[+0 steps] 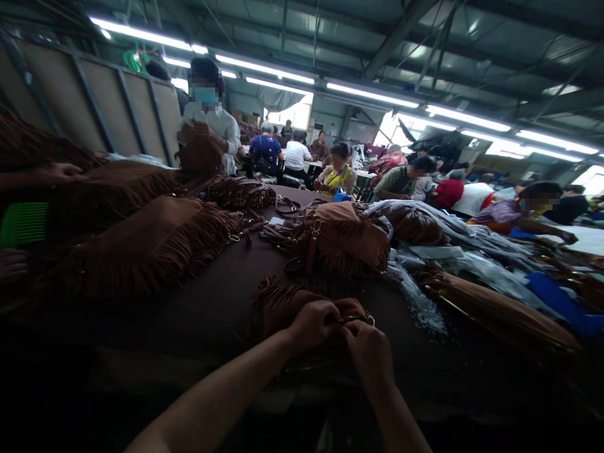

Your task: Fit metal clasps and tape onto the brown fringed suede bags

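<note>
A brown fringed bag (284,306) lies on the dark table (212,314) right in front of me. My left hand (315,322) is closed on its upper edge, fingers pinched near the opening. Close beside it, my right hand (369,347) also pinches that edge, thumb and fingertips nearly meeting the left ones. A metal ring shows at the bag's right end. The exact bit of the bag between my fingertips is hidden. Just beyond lies another brown fringed bag (352,242) with a strap and metal clasps.
Stacked fringed bags (141,242) fill the left side, near a green basket (24,224) and another person's hands. Clear plastic wrapping (476,267), a long brown bag (500,302) and a blue item (561,305) lie to the right. A masked person (229,129) stands across the table; several others work behind.
</note>
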{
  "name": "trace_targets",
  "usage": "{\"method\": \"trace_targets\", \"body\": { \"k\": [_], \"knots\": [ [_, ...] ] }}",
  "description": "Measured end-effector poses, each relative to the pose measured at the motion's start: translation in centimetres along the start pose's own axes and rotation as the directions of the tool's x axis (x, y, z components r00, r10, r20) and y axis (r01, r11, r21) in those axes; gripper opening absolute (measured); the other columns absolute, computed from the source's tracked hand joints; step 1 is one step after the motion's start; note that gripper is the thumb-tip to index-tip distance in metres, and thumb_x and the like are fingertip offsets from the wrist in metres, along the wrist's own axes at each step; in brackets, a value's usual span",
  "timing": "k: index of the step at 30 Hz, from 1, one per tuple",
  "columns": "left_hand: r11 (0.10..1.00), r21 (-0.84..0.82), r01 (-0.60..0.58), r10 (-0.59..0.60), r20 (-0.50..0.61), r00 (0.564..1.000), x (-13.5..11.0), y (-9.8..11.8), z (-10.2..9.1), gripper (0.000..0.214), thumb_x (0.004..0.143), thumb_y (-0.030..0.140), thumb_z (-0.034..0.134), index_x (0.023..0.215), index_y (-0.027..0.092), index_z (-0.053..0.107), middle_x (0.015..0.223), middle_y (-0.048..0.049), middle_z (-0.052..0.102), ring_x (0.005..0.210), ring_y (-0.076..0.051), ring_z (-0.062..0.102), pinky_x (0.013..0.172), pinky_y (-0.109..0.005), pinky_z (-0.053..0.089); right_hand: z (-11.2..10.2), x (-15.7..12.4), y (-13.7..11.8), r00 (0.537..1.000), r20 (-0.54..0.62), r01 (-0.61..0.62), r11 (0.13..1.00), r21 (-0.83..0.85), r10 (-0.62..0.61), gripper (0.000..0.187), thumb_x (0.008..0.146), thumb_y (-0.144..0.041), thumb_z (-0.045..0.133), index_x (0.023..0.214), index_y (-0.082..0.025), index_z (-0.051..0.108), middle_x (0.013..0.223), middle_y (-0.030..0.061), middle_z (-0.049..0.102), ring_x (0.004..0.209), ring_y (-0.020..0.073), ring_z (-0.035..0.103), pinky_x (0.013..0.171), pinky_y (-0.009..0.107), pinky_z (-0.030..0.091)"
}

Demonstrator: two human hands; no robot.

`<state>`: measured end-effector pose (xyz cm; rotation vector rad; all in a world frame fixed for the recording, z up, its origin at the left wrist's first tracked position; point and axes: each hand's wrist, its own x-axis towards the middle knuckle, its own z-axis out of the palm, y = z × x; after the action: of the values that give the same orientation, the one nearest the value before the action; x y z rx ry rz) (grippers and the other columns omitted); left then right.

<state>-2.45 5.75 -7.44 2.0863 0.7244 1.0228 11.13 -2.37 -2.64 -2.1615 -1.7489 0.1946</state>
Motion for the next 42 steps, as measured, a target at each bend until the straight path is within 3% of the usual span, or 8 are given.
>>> {"method": "trace_targets", "body": {
  "k": [4, 12, 17, 20, 24, 27, 35, 42],
  "knots": [
    [0.999, -0.02, -0.028, 0.029, 0.02, 0.999, -0.1, 0.1, -0.4, 0.015, 0.074, 0.013, 0.064, 0.088, 0.016, 0.068, 0.093, -0.0051, 0.07, 0.088, -0.018, 0.063, 0.082, -0.027, 0.047, 0.3, 0.0, -0.3, 1.0, -0.022, -0.006, 1.0, 0.007, 0.006, 0.023, 0.088, -0.034, 0.05, 0.089, -0.027, 0.072, 0.085, 0.0047, 0.074, 0.079, 0.0232, 0.069, 0.064, 0.029, 0.042],
    [0.996, -0.062, 0.059, -0.051, 0.124, 0.991, 0.8, -0.4, -1.0, 0.022, 0.077, 0.009, 0.056, 0.092, 0.016, 0.071, 0.09, -0.0036, 0.072, 0.084, -0.017, 0.065, 0.075, -0.024, 0.048, 1.3, -0.1, -0.2, 0.997, -0.078, 0.004, 0.998, 0.07, 0.002, 0.027, 0.089, -0.039, 0.045, 0.091, -0.027, 0.069, 0.087, 0.0041, 0.073, 0.078, 0.0229, 0.068, 0.065, 0.03, 0.043],
    [0.999, 0.04, 0.026, -0.032, 0.169, 0.985, 0.9, -0.1, -1.3, 0.016, 0.082, 0.015, 0.054, 0.091, 0.018, 0.066, 0.087, -0.002, 0.069, 0.079, -0.015, 0.062, 0.07, -0.021, 0.044, 1.6, -0.1, 0.6, 0.997, -0.08, 0.022, 0.985, 0.17, -0.008, 0.02, 0.086, -0.036, 0.047, 0.09, -0.026, 0.064, 0.082, 0.0034, 0.071, 0.074, 0.0226, 0.067, 0.061, 0.03, 0.043],
    [0.993, 0.09, 0.071, -0.082, 0.126, 0.989, 0.8, 0.1, -1.3, 0.013, 0.086, 0.02, 0.051, 0.093, 0.019, 0.061, 0.079, 0.0, 0.065, 0.072, -0.013, 0.059, 0.065, -0.021, 0.041, 1.5, -0.1, 0.7, 0.993, -0.114, 0.049, 0.973, 0.224, -0.024, 0.017, 0.084, -0.03, 0.048, 0.094, -0.023, 0.06, 0.087, 0.0052, 0.069, 0.076, 0.0215, 0.066, 0.064, 0.029, 0.046],
    [0.993, 0.018, 0.117, -0.118, 0.09, 0.989, 0.9, -0.1, -1.5, 0.012, 0.09, 0.026, 0.047, 0.095, 0.019, 0.054, 0.076, 0.0025, 0.059, 0.068, -0.011, 0.054, 0.063, -0.02, 0.039, 1.0, 0.4, -0.3, 0.966, -0.238, 0.119, 0.99, 0.08, -0.097, 0.024, 0.087, -0.033, 0.047, 0.1, -0.021, 0.063, 0.105, 0.0087, 0.065, 0.083, 0.0209, 0.064, 0.069, 0.029, 0.046],
    [0.992, -0.037, 0.123, -0.12, 0.075, 0.99, 1.1, -0.3, -1.7, 0.01, 0.09, 0.025, 0.045, 0.094, 0.019, 0.052, 0.076, 0.0031, 0.056, 0.07, -0.011, 0.052, 0.064, -0.019, 0.038, 1.0, 1.2, -1.0, 0.961, -0.212, 0.176, 0.984, -0.02, -0.176, 0.027, 0.091, -0.036, 0.044, 0.101, -0.026, 0.068, 0.107, 0.0034, 0.067, 0.08, 0.0178, 0.064, 0.066, 0.027, 0.043],
    [0.98, -0.099, 0.175, -0.167, 0.085, 0.982, 1.5, -0.6, -2.0, 0.009, 0.086, 0.019, 0.046, 0.091, 0.017, 0.054, 0.077, 0.0024, 0.054, 0.073, -0.012, 0.05, 0.067, -0.02, 0.04, 2.1, 2.0, -0.9, 0.952, -0.253, 0.176, 0.984, -0.017, -0.174, 0.037, 0.096, -0.043, 0.038, 0.101, -0.026, 0.07, 0.103, 0.0023, 0.07, 0.084, 0.0179, 0.066, 0.069, 0.027, 0.042],
    [0.98, -0.013, 0.198, -0.191, 0.21, 0.959, 2.3, 0.5, -3.3, 0.013, 0.084, 0.022, 0.054, 0.094, 0.017, 0.06, 0.082, 0.0017, 0.062, 0.078, -0.013, 0.056, 0.07, -0.02, 0.042, 2.8, 2.3, 0.0, 0.953, -0.249, 0.17, 0.985, -0.027, -0.171, 0.035, 0.096, -0.041, 0.038, 0.103, -0.026, 0.069, 0.108, 0.002, 0.07, 0.083, 0.0182, 0.066, 0.068, 0.027, 0.041]
  ]
}}
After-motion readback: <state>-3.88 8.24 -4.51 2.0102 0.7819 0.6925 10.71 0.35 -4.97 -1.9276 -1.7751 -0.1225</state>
